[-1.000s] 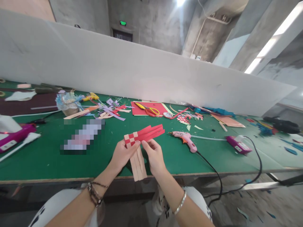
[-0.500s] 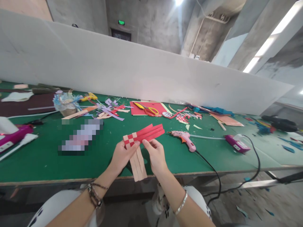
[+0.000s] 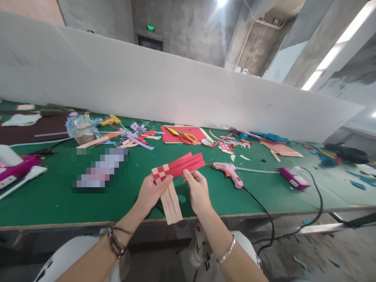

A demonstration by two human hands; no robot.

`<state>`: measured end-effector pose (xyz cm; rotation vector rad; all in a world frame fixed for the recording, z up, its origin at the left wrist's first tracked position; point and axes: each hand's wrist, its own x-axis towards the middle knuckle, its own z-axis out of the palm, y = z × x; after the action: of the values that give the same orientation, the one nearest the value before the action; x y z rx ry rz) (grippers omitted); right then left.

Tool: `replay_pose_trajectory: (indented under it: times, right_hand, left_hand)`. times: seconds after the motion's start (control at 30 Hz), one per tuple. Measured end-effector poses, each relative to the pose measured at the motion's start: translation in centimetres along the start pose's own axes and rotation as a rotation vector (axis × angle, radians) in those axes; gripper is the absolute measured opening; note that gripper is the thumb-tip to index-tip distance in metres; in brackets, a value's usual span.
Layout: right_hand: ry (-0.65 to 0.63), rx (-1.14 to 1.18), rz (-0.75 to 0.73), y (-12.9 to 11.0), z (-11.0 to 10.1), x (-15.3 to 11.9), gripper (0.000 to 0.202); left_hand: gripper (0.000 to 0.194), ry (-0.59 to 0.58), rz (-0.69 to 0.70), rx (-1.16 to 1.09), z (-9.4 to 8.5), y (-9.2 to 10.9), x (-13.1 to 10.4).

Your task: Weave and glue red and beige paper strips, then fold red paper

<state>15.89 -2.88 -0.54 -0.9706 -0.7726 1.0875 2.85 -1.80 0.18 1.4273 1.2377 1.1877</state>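
Note:
Above the table's front edge I hold woven paper strips (image 3: 162,172), a red and cream checkered patch at the left end. Red strips (image 3: 188,164) run from it to the right, and cream strips (image 3: 170,203) hang down. My left hand (image 3: 151,194) is closed on the checkered part, its thumb over the front near the crossing. My right hand (image 3: 198,190) pinches the lower red strip further right, thumb in front and fingers behind. Just right of the strips lies a pink glue gun (image 3: 229,172), its nozzle towards them.
Yellow-handled scissors (image 3: 183,135) lie on red paper (image 3: 169,135) at the back. Paper scraps (image 3: 138,135) and small checkered pieces (image 3: 230,147) are scattered nearby. A purple power strip (image 3: 293,178) with a black cable sits right. A white board (image 3: 176,90) stands behind the green table (image 3: 117,207).
My right hand has slid to the right along the red strips, away from my left hand. The left hand and woven piece have shifted only slightly.

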Motion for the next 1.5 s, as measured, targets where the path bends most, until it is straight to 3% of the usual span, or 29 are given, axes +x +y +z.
replay_pose_trajectory:
  times: [0.37, 0.77, 1.0, 1.33, 1.5]
  right_hand:
    - [0.035, 0.021, -0.034, -0.9, -1.4, 0.9, 0.024]
    - [0.040, 0.103, -0.047, -1.5, -1.8, 1.2, 0.018]
    - [-0.034, 0.031, -0.095, -2.2, -2.5, 1.4, 0.015]
    - [-0.093, -0.024, -0.088, -2.2, -2.9, 1.6, 0.013]
    - [-0.073, -0.248, -0.146, -2.6, -3.4, 1.8, 0.023]
  left_hand:
    - [0.044, -0.002, 0.017, -0.112, -0.6, 0.1, 0.5]
    - [0.044, -0.012, 0.041, -0.065, -0.9, 0.2, 0.7]
    - [0.043, -0.011, 0.025, -0.055, -1.6, 0.0, 1.0]
    - [0.045, -0.119, -0.027, 0.007, -2.8, 0.6, 1.4]
    - [0.044, -0.167, -0.048, 0.042, -3.4, 0.6, 1.5]
